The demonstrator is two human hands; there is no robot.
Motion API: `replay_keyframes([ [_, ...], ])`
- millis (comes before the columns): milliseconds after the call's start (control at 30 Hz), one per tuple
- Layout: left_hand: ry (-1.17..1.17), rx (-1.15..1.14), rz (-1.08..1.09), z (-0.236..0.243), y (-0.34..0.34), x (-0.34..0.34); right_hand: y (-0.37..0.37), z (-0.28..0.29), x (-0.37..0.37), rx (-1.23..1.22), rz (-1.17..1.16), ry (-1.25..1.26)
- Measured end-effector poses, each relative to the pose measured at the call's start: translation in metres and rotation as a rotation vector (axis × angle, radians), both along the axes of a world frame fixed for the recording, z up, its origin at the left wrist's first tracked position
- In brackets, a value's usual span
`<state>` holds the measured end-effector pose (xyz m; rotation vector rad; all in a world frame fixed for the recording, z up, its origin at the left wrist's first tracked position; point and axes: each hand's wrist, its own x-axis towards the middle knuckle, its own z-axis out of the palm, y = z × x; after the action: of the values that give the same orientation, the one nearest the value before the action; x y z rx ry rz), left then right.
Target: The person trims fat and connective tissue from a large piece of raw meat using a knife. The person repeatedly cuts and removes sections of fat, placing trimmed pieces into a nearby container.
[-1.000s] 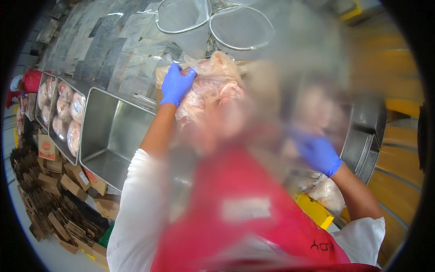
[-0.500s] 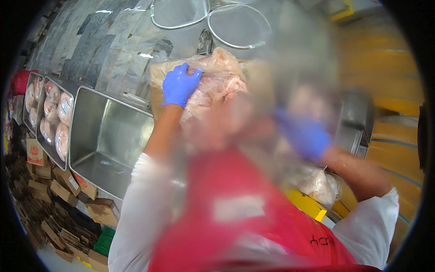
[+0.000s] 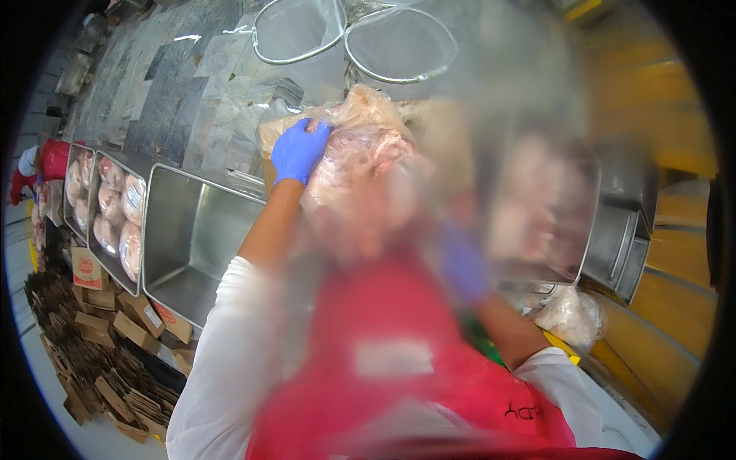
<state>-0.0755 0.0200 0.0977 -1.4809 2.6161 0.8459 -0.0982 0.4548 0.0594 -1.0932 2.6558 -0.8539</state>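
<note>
well, bagged meat point(image 3: 360, 153); lettered apron point(image 3: 491, 387)

Worn as the left of a pair on my head, the wide fisheye camera faces down and forward, near my red apron point(image 3: 491, 391), a little farther from my left fingers point(image 3: 316, 139), and well away from the tiled floor point(image 3: 157, 88), its round rim bending straight edges.

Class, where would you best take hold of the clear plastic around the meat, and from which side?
Probably at the bunched folds of the clear plastic on the far edge, pinched from above and the left: they peak outward past the pale meat, giving something loose to gather, and the left hand lies beside them. The near and right parts are too blurred to judge.
</note>
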Motion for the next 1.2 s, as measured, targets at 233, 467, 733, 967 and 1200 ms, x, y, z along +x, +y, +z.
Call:
replay_keyframes([
  [233,-0.024,-0.027,-0.015,0.007,0.002,-0.002,-0.022,-0.067,0.023,-0.351,-0.071,0.106],
  [467,-0.026,-0.064,-0.004,0.003,-0.004,0.004,-0.023,-0.090,0.037,-0.230,-0.107,0.068],
  [733,0.047,-0.113,0.003,-0.002,0.003,0.006,0.006,0.035,-0.005,0.174,0.054,-0.063],
  [967,0.413,-0.122,0.165,-0.039,0.007,0.043,-0.014,0.062,-0.049,0.202,0.169,-0.066],
  [1200,0.579,-0.503,0.063,-0.035,0.112,0.053,-0.041,0.172,-0.093,0.388,0.338,-0.062],
])
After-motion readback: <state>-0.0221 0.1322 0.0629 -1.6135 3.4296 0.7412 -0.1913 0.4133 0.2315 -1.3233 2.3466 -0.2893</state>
